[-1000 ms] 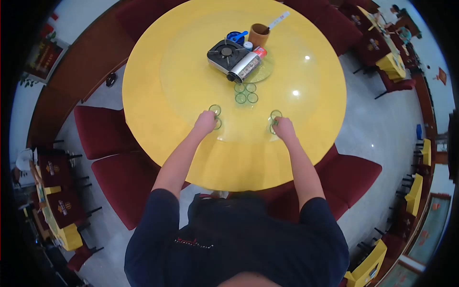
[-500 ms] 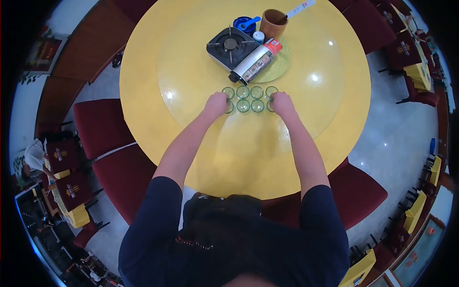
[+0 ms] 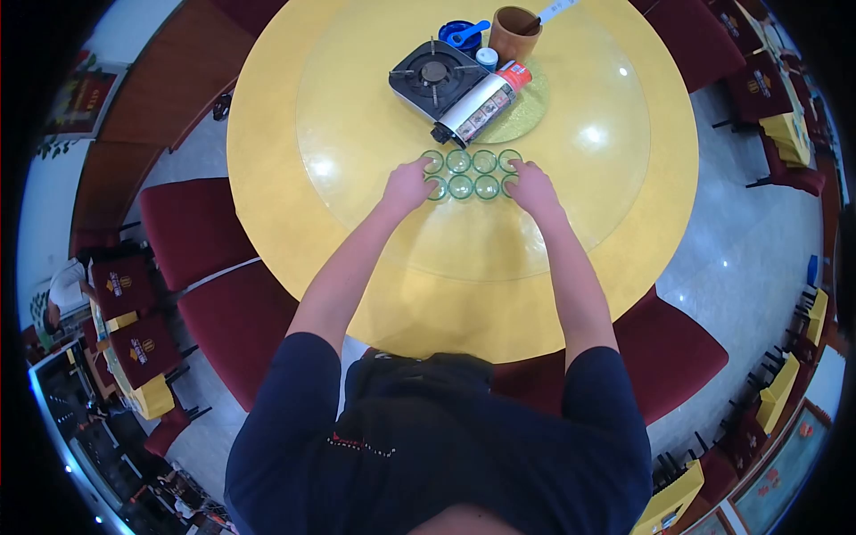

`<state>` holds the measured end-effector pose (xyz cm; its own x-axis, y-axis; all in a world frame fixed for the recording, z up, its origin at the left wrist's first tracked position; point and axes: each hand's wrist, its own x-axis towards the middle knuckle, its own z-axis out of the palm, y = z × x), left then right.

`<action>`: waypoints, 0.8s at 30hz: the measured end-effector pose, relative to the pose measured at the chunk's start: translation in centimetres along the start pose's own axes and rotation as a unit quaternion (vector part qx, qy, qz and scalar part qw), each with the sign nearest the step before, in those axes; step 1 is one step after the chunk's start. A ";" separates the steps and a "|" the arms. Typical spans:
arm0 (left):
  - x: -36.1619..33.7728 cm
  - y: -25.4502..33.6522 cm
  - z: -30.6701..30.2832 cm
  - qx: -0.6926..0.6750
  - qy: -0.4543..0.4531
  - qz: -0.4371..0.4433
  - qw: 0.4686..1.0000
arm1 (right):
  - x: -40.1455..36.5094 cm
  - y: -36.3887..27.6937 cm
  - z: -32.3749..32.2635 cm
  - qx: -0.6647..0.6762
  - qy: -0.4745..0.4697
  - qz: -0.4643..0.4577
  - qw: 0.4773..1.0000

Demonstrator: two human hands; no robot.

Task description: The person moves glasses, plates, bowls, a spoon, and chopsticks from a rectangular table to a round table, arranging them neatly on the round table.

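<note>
Eight small glasses (image 3: pixel 461 186) stand in two tight rows of four on the clear turntable (image 3: pixel 571 205) in the middle of the round yellow bench (image 3: pixel 267 134). The person leans over with one hand at each end of the block. The left hand (image 3: pixel 407 185) has its fingers (image 3: pixel 426 183) curled against the two end glasses on that side, and the right hand (image 3: pixel 533 185) does the same at the other end. From where I stand I cannot tell whether either hand is pinching a glass or only resting on it. The glasses look light, hard and smooth. I would expect them to be slippery at the wall, easy to chip where they touch each other, and quick to slide on the glass under them. The safest hold seems to be low on the side wall of an outer glass, or thumb and finger over the rim. The four middle ones have neighbours on both sides, so only their tops are free. Just beyond the fingertips lie a gas can (image 3: pixel 481 100) and a small stove (image 3: pixel 434 74), with a brown cup (image 3: pixel 514 34) farther back, so room ahead is tight. Behind the wrists and out to both sides the turntable and bench are bare. The bench edge is well back toward the person's body, with red chairs (image 3: pixel 192 227) below it.
</note>
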<state>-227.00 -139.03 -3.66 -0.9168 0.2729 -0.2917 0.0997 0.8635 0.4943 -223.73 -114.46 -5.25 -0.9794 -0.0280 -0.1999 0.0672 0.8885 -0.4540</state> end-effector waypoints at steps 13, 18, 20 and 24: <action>-17.4 -12.7 2.1 -0.010 -0.036 -0.002 0.999 | -22.8 1.7 9.8 0.062 0.208 0.140 0.966; -21.4 -16.3 6.3 0.014 -0.161 0.107 0.981 | -33.1 -4.5 14.5 0.133 0.132 0.296 0.937; -21.7 -15.2 6.4 0.013 -0.190 0.187 0.964 | -37.3 -5.9 17.5 0.201 0.063 0.412 0.886; -21.3 -12.5 7.2 0.117 -0.274 0.298 0.907 | -47.5 -9.7 25.2 0.332 0.048 0.540 0.772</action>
<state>-205.95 -152.53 -9.54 -0.3496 0.8350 -0.4250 0.6527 0.5425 0.5289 -173.09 -133.26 -13.22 -0.2907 0.6267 -0.7230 0.9061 -0.0623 -0.4184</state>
